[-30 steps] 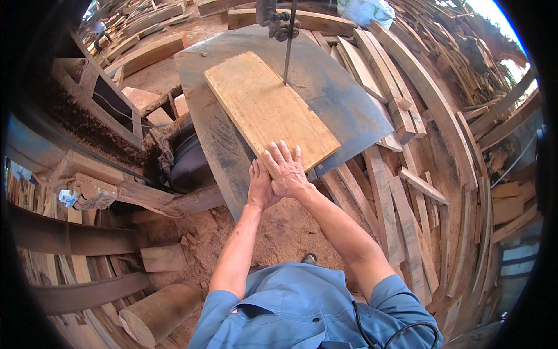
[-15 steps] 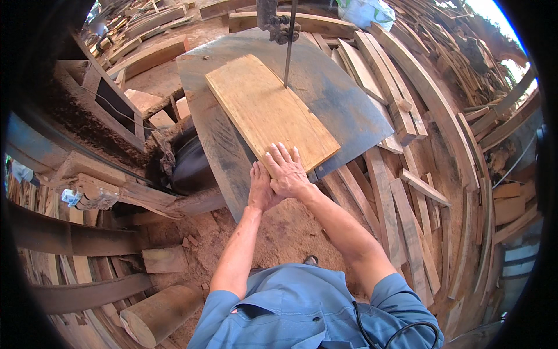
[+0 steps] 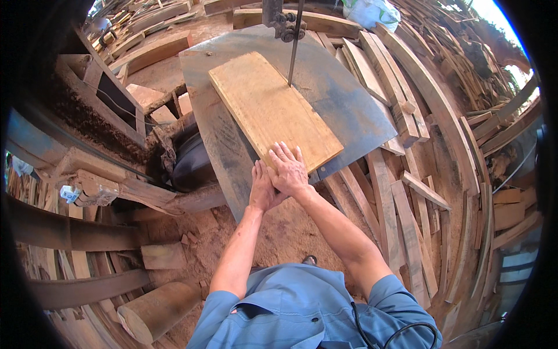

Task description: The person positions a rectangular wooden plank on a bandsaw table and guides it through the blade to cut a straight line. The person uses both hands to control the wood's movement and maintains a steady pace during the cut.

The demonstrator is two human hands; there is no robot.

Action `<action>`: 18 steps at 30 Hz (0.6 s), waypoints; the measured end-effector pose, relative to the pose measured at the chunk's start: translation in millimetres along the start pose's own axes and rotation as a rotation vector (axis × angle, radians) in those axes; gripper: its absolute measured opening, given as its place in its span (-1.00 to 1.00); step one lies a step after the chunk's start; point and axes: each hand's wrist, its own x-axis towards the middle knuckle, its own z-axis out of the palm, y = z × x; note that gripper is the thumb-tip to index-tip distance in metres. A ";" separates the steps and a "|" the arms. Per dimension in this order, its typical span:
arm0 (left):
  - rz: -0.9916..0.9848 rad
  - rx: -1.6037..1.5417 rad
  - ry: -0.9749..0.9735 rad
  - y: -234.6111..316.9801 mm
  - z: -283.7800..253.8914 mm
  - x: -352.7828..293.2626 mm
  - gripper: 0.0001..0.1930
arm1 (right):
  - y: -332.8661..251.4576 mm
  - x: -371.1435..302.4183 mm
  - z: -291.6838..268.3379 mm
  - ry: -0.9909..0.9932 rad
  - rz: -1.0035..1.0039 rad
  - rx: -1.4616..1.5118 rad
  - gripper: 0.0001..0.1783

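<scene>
A thick, light-brown wooden board [image 3: 273, 110] lies flat on the grey metal table [image 3: 343, 99] of a band saw. The thin upright saw blade [image 3: 294, 55] meets the board's right long edge toward its far end. My right hand [image 3: 289, 174] rests on the board's near end, fingers stretched over the top face. Just left of it and partly beneath it, my left hand [image 3: 263, 189] is at the board's near-left corner, fingers extended and pointing forward. Both hands press against the board without wrapping round it.
A dark blade guide [image 3: 282, 23] hangs above the table. Long timber planks [image 3: 401, 87] are stacked on the right. At the left stands the rusty machine frame [image 3: 110, 99]; a log [image 3: 160, 311] lies lower left. Sawdust covers the ground [image 3: 285, 232].
The view has shifted slightly. My hands and the board keep nearly the same places on the saw table; any movement of the board past the blade is too small to tell.
</scene>
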 end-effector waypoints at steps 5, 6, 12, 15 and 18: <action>-0.013 -0.079 0.018 0.1 -2.5 -1.6 0.00 | -1.7 0.8 -0.2 -0.011 0.007 0.005 -0.34; -0.011 -0.075 0.018 0.4 -2.3 -1.8 0.00 | -1.7 0.8 0.1 -0.014 0.011 0.007 -0.34; 0.005 -0.091 0.002 -1.0 -3.0 -1.5 -0.01 | -1.5 1.3 -0.1 -0.019 0.018 0.003 -0.35; -0.012 -0.091 0.000 -0.9 -2.0 -1.1 -0.01 | -2.3 1.9 -0.7 0.000 0.010 0.021 -0.35; -0.021 -0.057 -0.016 -1.4 0.1 0.0 0.00 | -3.0 1.9 -0.2 0.012 0.005 0.033 -0.34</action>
